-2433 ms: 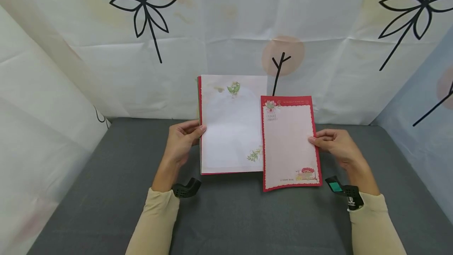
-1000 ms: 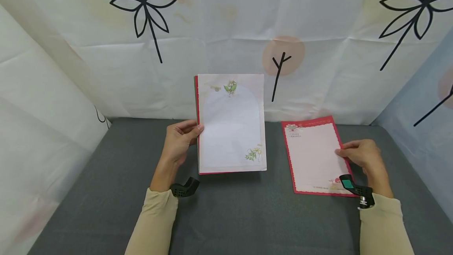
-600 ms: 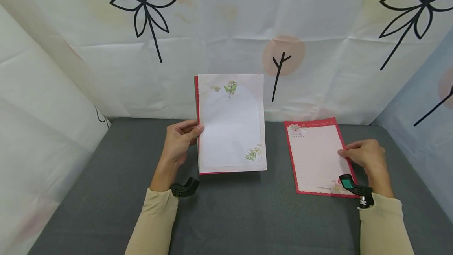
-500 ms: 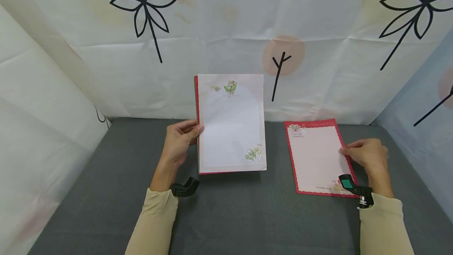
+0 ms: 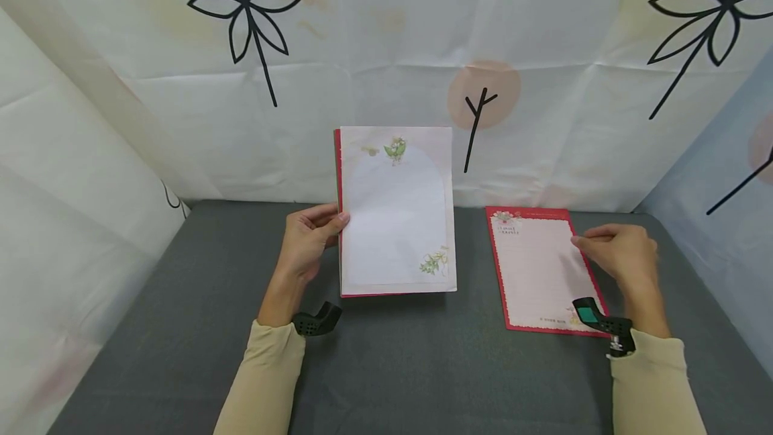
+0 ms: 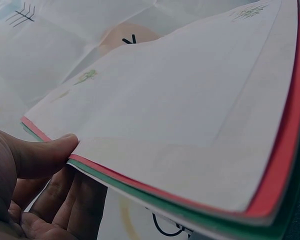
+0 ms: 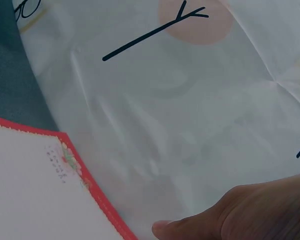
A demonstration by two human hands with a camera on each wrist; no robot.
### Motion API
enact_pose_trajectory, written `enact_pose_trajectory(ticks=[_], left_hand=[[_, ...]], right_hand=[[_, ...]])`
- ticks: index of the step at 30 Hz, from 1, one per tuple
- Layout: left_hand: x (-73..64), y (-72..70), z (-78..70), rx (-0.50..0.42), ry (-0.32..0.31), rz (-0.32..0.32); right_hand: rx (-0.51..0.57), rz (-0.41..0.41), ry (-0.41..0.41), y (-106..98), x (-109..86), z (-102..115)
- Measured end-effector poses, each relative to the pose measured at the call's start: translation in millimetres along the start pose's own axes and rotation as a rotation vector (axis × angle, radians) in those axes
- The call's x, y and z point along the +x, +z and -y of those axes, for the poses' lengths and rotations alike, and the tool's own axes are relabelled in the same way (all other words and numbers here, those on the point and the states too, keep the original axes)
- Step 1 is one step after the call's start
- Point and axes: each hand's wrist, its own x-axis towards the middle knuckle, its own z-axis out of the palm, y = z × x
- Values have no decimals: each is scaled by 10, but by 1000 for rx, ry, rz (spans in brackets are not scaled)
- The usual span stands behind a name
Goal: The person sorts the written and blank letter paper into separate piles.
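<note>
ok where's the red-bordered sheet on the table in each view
Head: the red-bordered sheet lies flat on the grey table, right of centre, under the right hand.
Left wrist: not in it; only the stack of sheets that the left hand grips.
Right wrist: its corner fills the lower left.
Shared landmark: the black twig on a peach circle.
</note>
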Motion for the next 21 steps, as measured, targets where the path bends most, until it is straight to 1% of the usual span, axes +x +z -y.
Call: enact_pose_trajectory(ticks=[5,7,14,17,21], left_hand=[[-7,24,1,-1,-10,18],[-8,36,5,-3,-10,22],[0,81,28,-15,-12,32],[-4,100,32,-18,-18,29],[-10,123,39,-16,-27,32]], right_hand=[[40,17,-51,20,-53,137],[40,13,-71,36,-77,197],[28,-34,-226,100,-154,385],[62,-5,-265,132,-174,448],[172,86,-276,173,-199,514]])
